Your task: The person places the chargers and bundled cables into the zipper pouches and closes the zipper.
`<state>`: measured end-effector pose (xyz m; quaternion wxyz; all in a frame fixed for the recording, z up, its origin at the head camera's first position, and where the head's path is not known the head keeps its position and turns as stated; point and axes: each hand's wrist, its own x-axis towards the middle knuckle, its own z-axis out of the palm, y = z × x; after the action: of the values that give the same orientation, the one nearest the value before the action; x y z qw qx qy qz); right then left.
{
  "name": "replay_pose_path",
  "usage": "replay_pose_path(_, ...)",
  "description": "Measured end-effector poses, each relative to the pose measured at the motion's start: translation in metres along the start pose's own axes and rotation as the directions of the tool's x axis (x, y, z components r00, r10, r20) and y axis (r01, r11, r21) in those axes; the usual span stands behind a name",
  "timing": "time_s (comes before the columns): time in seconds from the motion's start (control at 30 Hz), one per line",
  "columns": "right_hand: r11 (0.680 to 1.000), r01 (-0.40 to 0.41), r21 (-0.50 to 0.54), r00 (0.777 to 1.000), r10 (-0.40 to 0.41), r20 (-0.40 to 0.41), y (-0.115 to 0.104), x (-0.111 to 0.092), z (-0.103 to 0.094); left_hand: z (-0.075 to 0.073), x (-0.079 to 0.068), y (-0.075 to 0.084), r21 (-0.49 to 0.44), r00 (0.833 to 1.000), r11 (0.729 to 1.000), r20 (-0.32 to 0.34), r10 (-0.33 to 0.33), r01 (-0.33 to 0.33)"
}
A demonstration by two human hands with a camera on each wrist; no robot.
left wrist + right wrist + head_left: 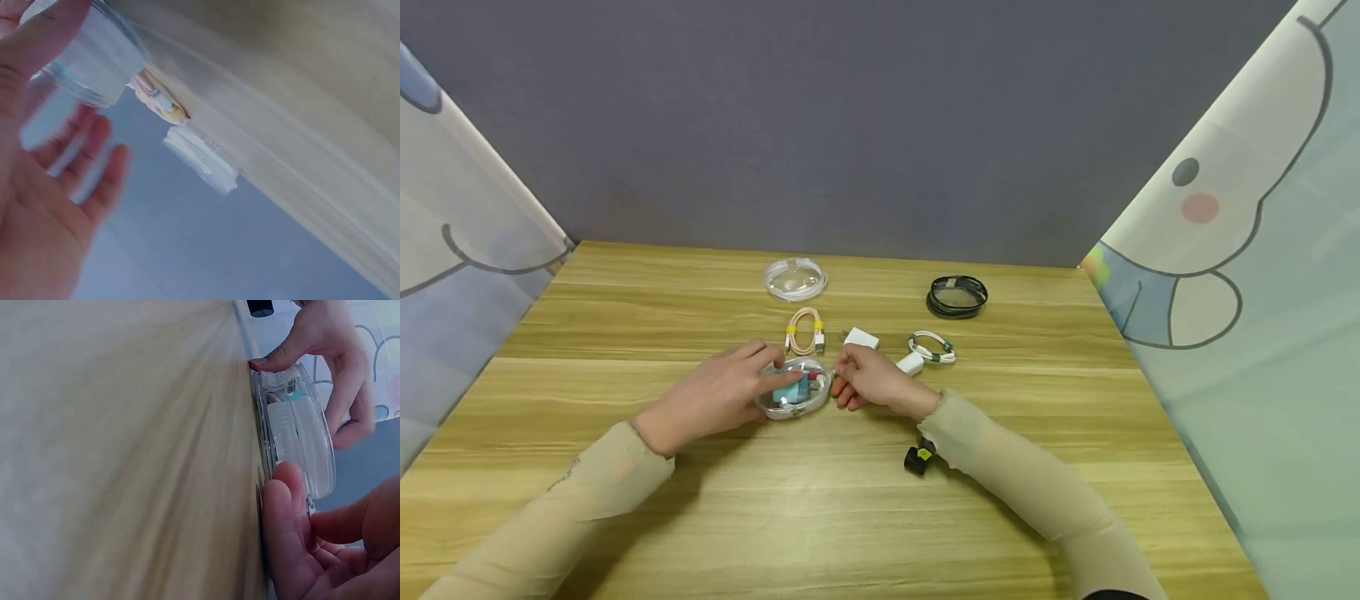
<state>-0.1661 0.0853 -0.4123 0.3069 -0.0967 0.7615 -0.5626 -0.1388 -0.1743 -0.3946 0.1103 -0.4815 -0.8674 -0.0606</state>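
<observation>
A clear zip case (303,434) stands between my two hands, low on the wooden table, with small items including something light blue showing through its wall. My left hand (722,392) holds it from the left, thumb at its lower edge and fingers over the top. At the case's right end, my right hand (880,382) pinches the small zipper pull (310,505) between thumb and curled fingers. In the left wrist view the case (103,62) is partly covered by the left hand's thumb.
Behind the case lie a pink cable (819,342) with yellow ties and a clear-white coiled cable (795,294). White charger blocks (861,337) and a white cable (938,357) sit near the right hand. A black coil (955,312) is farther back; a black-and-yellow item (917,460) lies below the right wrist.
</observation>
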Motion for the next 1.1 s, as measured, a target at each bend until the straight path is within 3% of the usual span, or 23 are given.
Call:
replay_pose_path(0.1,1.000,0.007,-0.007,1.000,-0.007,0.004,0.000,0.002,0.000,-0.001,0.000,0.000,0.011,0.995,0.995,0.026,0.095,-0.095)
replay_pose_path(0.2,1.000,0.015,-0.021,1.000,-0.015,0.017,0.001,0.002,-0.001,0.000,-0.003,0.000,-0.001,0.989,0.992,0.066,0.130,-0.130)
replay_pose_path(0.5,1.000,0.020,-0.022,0.999,-0.019,0.047,0.004,-0.002,-0.006,0.002,-0.006,0.003,-0.091,0.998,0.996,0.064,0.026,-0.020)
replay_pose_path(0.83,1.000,-0.022,0.021,0.993,0.019,0.118,0.005,-0.010,-0.009,0.002,-0.001,0.009,-0.026,0.997,1.000,0.073,-0.010,0.012)
replay_pose_path(1.1,0.997,-0.037,0.074,0.979,0.021,0.203,0.006,-0.011,-0.005,0.002,-0.001,0.011,-0.030,0.997,0.999,0.075,-0.028,0.030)
